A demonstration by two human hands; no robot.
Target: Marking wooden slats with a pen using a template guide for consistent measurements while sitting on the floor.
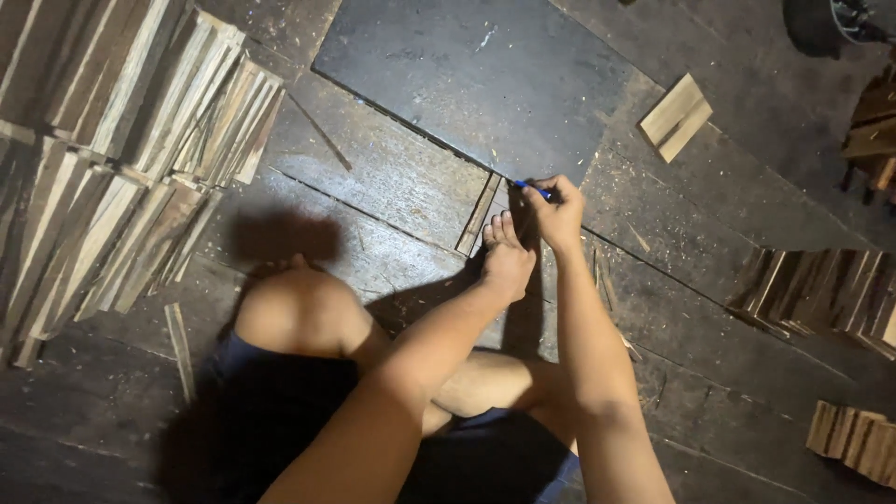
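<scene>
I'm seeing a dim scene, lit warmly from somewhere near the camera. A knee point(299, 313) is throwing a hard shadow leftward onto the floor point(392, 177). Corners are fading dark; edges are looking slightly soft.

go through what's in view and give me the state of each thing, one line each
right hand: gripping a blue pen, tip on the wood strip
left hand: pressed flat on the strip
wood strip: lying flat beside the dark board
stacked wood pieces: leaning in rows
loose block: lying flat
</scene>
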